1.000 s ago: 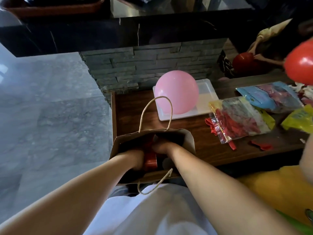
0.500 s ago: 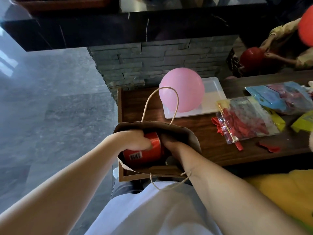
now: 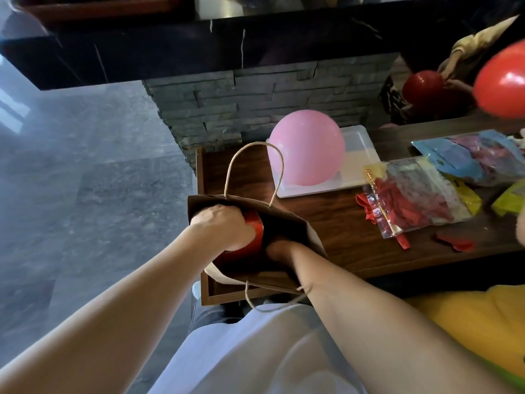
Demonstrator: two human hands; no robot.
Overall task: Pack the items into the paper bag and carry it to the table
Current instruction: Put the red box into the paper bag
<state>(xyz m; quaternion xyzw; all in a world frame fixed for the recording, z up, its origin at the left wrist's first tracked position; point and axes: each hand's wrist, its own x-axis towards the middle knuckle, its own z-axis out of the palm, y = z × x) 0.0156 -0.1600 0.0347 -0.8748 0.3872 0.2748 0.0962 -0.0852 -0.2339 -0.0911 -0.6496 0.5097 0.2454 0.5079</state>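
A brown paper bag (image 3: pixel 305 233) with twine handles stands open at the near left corner of the dark wooden table (image 3: pixel 335 223). My left hand (image 3: pixel 223 224) is at the bag's mouth, closed around a red cylindrical can (image 3: pixel 254 223) that sits partly inside. My right hand (image 3: pixel 279 247) reaches deep into the bag, and its fingers are hidden in the shadow there.
A pink balloon (image 3: pixel 306 147) rests on a white tray (image 3: pixel 358 166) behind the bag. Packets of deflated balloons (image 3: pixel 417 194) lie to the right, with loose red ones (image 3: pixel 454 241). A red balloon (image 3: pixel 502 81) floats at the right edge, another person beyond. Grey floor lies left.
The red can has come up from deep in the bag to its mouth in my left hand, which now covers its label. My right hand stays inside the bag.
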